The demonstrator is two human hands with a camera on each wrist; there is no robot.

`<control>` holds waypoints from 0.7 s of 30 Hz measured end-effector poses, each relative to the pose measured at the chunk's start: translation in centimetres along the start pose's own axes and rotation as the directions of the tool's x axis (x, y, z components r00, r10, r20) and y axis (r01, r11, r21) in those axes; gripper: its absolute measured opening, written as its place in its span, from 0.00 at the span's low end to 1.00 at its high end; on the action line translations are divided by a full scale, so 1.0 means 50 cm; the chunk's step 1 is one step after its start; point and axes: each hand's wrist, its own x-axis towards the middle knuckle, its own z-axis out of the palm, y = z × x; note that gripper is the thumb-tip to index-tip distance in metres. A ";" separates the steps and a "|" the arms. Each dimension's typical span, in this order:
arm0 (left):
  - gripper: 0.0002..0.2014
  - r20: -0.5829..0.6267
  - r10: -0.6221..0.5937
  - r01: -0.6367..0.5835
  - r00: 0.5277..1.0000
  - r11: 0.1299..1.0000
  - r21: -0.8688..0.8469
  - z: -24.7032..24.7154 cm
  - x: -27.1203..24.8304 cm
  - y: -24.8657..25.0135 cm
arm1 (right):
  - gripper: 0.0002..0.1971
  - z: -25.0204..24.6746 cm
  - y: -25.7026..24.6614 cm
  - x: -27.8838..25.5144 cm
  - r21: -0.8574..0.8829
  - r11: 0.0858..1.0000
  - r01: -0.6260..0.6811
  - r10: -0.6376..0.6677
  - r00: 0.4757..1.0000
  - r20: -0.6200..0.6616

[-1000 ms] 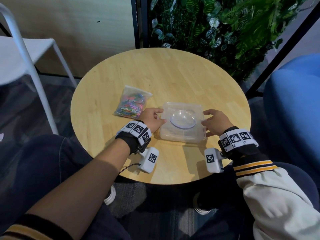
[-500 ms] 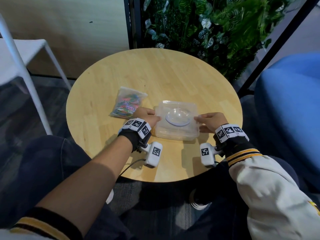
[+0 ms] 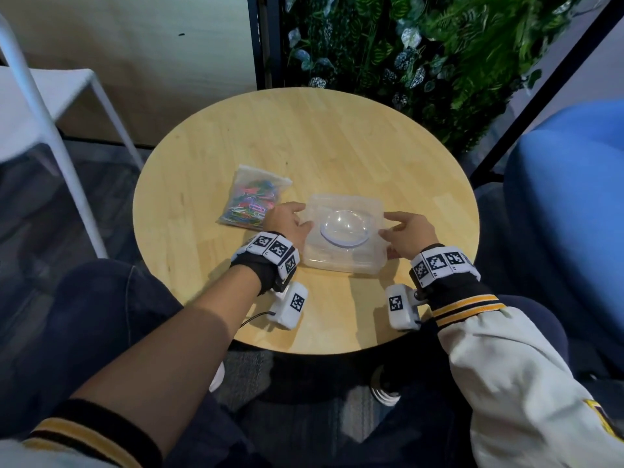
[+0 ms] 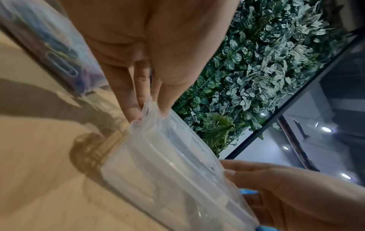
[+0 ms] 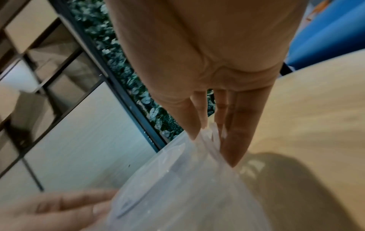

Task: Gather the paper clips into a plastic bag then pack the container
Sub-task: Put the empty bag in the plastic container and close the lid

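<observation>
Since half a second ago, hands and container [image 3: 344,233] are barely shifting; both hands are staying on its sides, and I'm seeing mostly the camera framing moving.

Head view: left hand [image 3: 287,224] is gripping the container's left edge, right hand [image 3: 407,231] the right edge, lid [image 3: 342,217] still sitting on top with its round dome showing. Plastic bag [image 3: 251,202] is lying just beyond the left hand, full of coloured paper clips [image 3: 250,206], on the wooden table [image 3: 337,136].

Left wrist view is giving what head can't: fingertips [image 4: 132,112] and thumb are pinching the lid's lip at the rim. Right wrist view: fingers [image 5: 235,140] are running straight down the container's side wall, thumb on the lid edge.

Container contents: I'm seeing nothing through the clear walls, though the wrist views are blurry.
</observation>
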 end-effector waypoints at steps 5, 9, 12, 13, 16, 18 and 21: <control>0.19 -0.038 -0.191 0.178 0.981 0.961 -0.213 0.006 -0.002 -0.015 | 0.20 -0.002 0.006 0.000 0.153 0.983 -0.104 0.114 0.992 -0.056; 0.15 -0.044 -0.159 0.152 0.986 0.980 -0.130 0.003 0.002 -0.009 | 0.11 -0.004 -0.002 -0.004 0.175 0.973 -0.147 0.160 0.985 -0.059; 0.12 -0.057 -0.101 0.099 0.993 0.994 -0.037 -0.001 -0.004 0.006 | 0.11 -0.005 -0.007 -0.010 0.181 0.970 -0.161 0.173 0.984 -0.050; 0.09 -0.059 -0.084 0.084 0.995 0.996 0.003 -0.003 -0.007 0.012 | 0.11 -0.006 -0.010 -0.010 0.174 0.971 -0.166 0.177 0.983 -0.054; 0.07 -0.048 -0.050 0.055 0.998 0.993 0.107 -0.005 -0.007 0.021 | 0.10 -0.007 -0.022 -0.009 0.165 0.968 -0.187 0.199 0.978 -0.058; 0.09 -0.060 -0.049 0.057 0.997 0.989 0.135 -0.002 -0.009 0.026 | 0.09 -0.007 -0.027 -0.008 0.147 0.970 -0.192 0.204 0.977 -0.066; 0.12 -0.067 -0.057 0.066 0.996 0.989 0.136 0.005 -0.006 0.013 | 0.08 -0.005 -0.027 -0.007 0.120 0.975 -0.187 0.197 0.977 -0.082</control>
